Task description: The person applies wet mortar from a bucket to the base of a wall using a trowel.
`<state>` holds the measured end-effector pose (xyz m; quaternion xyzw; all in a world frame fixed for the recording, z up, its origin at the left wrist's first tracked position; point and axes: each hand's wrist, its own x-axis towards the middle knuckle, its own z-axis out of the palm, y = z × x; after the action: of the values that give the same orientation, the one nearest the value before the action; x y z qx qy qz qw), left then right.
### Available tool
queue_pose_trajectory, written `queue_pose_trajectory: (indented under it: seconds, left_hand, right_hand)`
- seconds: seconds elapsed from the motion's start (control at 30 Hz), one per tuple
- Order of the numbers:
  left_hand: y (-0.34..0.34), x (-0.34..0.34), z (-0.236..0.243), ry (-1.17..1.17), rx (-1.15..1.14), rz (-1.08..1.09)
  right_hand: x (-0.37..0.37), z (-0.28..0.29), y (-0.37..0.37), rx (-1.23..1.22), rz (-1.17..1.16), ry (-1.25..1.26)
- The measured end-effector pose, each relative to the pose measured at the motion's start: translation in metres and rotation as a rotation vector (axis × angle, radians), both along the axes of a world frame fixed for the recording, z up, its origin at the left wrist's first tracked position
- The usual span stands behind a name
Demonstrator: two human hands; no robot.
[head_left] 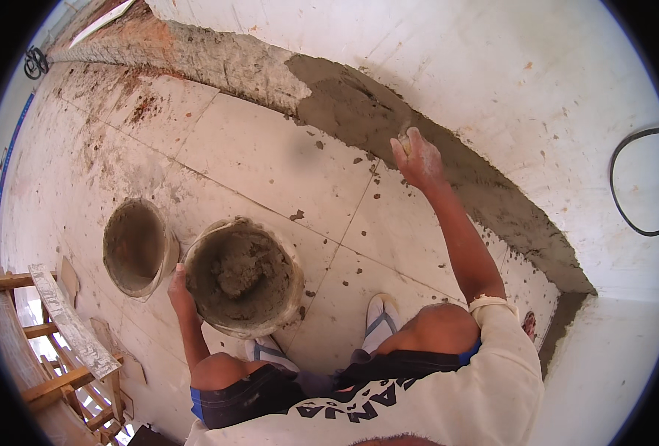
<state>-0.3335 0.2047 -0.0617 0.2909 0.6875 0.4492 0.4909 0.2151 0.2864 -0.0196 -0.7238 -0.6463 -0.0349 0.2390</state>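
Observation:
My left hand [182, 288] is closed on the left rim of a bucket [294, 260]. Wet grey mortar [244, 267] is heaped inside that bucket. Ahead and to the right, my right hand [421, 160] is closed at the foot of the wall, against a band of fresh mortar [352, 111]. A small pale, handle-like piece shows between its fingers; the rest of what it holds is hidden. Left of the mortar bucket stands a second bucket [136, 249], its inner walls coated in grey residue.
Mortar crumbs lie scattered over the pale tiled floor [248, 149]. The white wall [537, 74] runs along the far and right side, with a black cable [615, 178]. A wooden frame with planks [73, 320] stands at the lower left. My sandalled feet [380, 320] are near the bucket.

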Motion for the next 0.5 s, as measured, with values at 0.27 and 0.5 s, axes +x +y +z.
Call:
queue_pose_trajectory:
  seconds: [0.27,0.5]
  left_hand:
    - [-0.001,-0.003,-0.003,-0.008,-0.012,0.021]
    - [-0.001,-0.008,-0.01,-0.021,0.0,-0.022]
  right_hand:
    - [-0.005,-0.008,-0.049,-0.3,-0.227,-0.028]
    - [-0.015,0.005,-0.063,-0.448,-0.309,0.102]
